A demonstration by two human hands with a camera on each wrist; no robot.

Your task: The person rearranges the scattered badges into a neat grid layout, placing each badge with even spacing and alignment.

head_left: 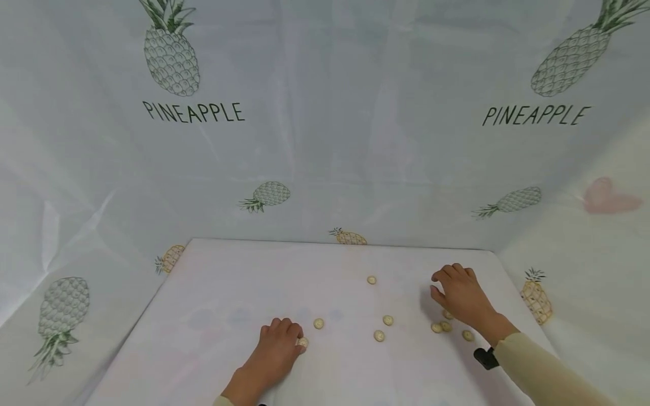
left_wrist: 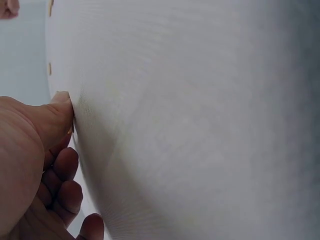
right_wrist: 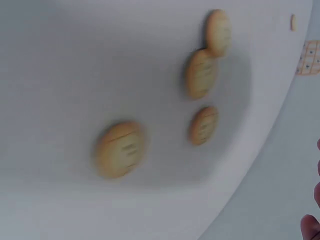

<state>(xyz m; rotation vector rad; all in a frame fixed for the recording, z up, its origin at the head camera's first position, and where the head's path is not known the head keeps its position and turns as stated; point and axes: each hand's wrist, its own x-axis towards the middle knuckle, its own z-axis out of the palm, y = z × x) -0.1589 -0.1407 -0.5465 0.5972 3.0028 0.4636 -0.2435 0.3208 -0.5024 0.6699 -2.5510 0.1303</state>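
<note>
Pineapple-printed sheeting (head_left: 335, 141), apparently fabric, backs the table (head_left: 244, 276).

From the head, we look forward and down over the pale table (head_left: 238, 276) to its far edge, with the printed cloth (head_left: 335, 124) filling the upper half and both the left hand (head_left: 276, 348) and the right hand (head_left: 463, 298) well below us. At the left wrist, we sit close and low, skimming along the tabletop, which stands nearly upright in our sideways-turned view. At the right wrist, we look obliquely down, also turned, from near above four round pieces (right_wrist: 121, 152). Head and right wrist share those four; head and left wrist share the left hand and the surface beside it.
</note>
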